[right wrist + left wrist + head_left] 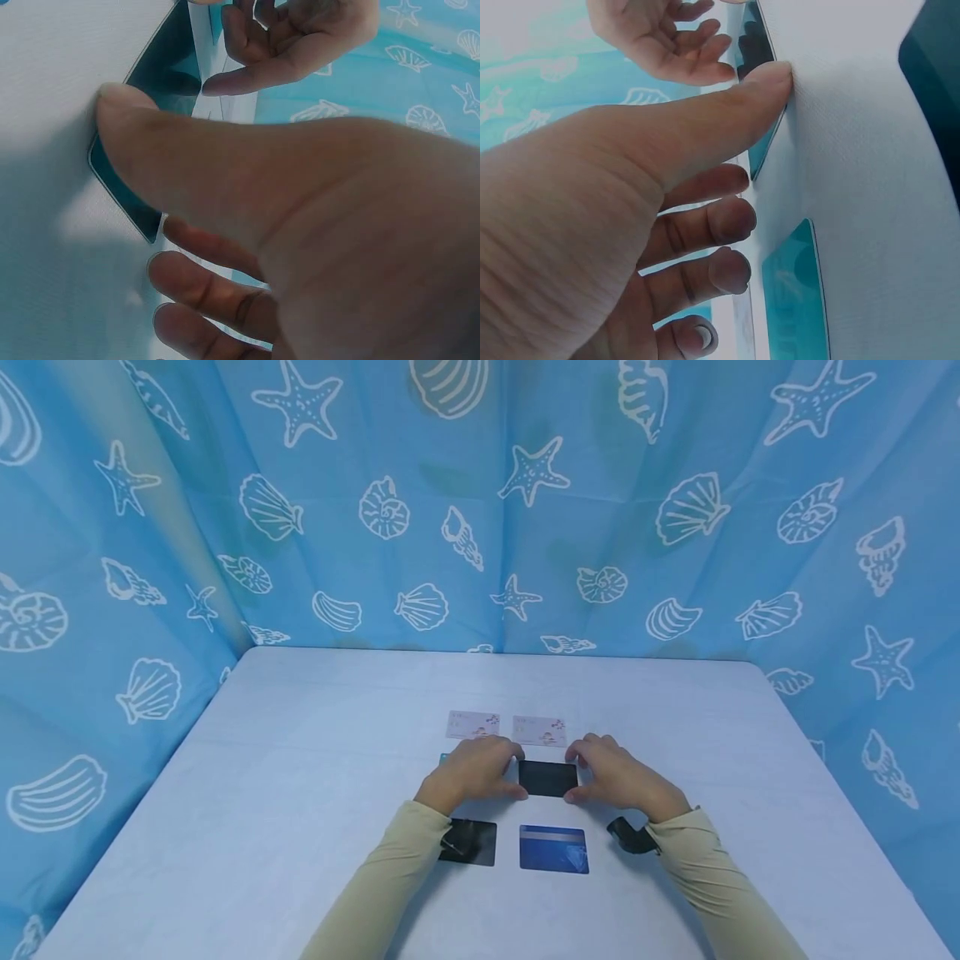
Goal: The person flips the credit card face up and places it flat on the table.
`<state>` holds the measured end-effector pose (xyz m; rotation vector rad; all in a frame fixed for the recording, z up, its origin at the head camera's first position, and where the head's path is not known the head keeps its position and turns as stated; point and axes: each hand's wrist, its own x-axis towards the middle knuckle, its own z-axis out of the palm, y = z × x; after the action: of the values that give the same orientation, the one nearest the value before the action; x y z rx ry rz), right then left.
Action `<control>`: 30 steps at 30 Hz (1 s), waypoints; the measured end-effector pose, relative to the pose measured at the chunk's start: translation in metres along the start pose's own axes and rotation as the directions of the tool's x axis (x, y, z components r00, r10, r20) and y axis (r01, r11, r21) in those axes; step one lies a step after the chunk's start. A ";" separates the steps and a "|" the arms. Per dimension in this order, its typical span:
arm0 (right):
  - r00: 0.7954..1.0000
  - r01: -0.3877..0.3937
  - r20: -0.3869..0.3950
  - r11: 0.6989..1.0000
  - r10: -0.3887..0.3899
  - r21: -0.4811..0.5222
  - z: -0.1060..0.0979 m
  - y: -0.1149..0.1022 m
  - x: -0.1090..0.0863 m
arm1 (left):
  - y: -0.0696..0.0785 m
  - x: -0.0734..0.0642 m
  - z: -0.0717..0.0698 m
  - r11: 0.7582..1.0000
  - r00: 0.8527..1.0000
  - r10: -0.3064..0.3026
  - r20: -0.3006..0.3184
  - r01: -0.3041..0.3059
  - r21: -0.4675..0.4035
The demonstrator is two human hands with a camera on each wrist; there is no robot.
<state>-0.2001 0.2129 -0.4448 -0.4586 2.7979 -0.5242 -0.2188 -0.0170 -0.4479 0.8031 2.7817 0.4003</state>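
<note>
A black card lies between my two hands, its long side running left to right. My left hand holds it by the left end, thumb at the near corner and index finger at the far one. At the right end my right hand has its thumb and index finger on the corners in the same way. In the right wrist view the thumb overlaps the dark card. The left wrist view shows the left thumb at its edge, the other fingers bent beyond. A teal card lies beneath the left hand, mostly hidden in the head view.
Two pale printed cards lie side by side beyond the hands. Nearer are a dark card, partly covered by the left wrist's camera, and a blue card. Everything lies on a white table before a blue shell-patterned curtain.
</note>
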 end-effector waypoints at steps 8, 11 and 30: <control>1.000 0.023 -0.002 1.000 -0.023 0.005 0.000 0.002 0.002 | 0.002 -0.001 0.000 1.000 1.000 -0.007 0.004 0.007 -0.016; 1.000 0.025 -0.003 1.000 -0.025 0.011 0.001 0.002 0.003 | 0.002 -0.002 -0.001 1.000 1.000 -0.006 0.001 0.006 -0.008; 1.000 0.019 -0.014 1.000 -0.019 0.018 0.004 0.003 0.006 | -0.001 -0.001 0.001 1.000 1.000 -0.002 -0.012 0.002 -0.005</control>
<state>-0.2051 0.2125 -0.4503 -0.4804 2.8021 -0.5591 -0.2180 -0.0178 -0.4486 0.7999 2.7907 0.4126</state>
